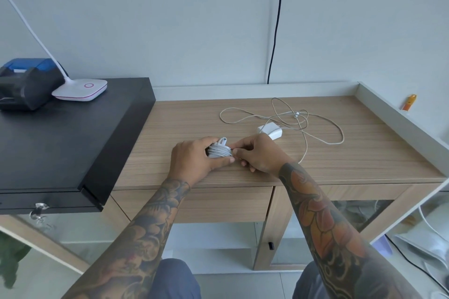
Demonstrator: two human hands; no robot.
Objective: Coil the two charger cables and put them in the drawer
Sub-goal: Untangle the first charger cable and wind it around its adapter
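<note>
Coiled cable (pixel 218 150) on desk (pixel 170 128), loose charger (pixel 271 130) behind right.

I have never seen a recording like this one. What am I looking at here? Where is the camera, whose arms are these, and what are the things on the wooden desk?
There is no machine here. A person wears a camera on the head, so the single picture looks forward and down at their own two arms.

The left hand holds a coiled white cable on the wooden desk, with the fingers curled around the bundle. The right hand pinches the bundle at its right side, probably to tuck in the end.

Behind the hands lies a second cable, loose and not yet coiled, with its white charger block.

Under the desk top is a drawer; it is closed.

On the left, a black cabinet carries a white lamp base and a black and blue device. A black cord hangs down the wall.
</note>
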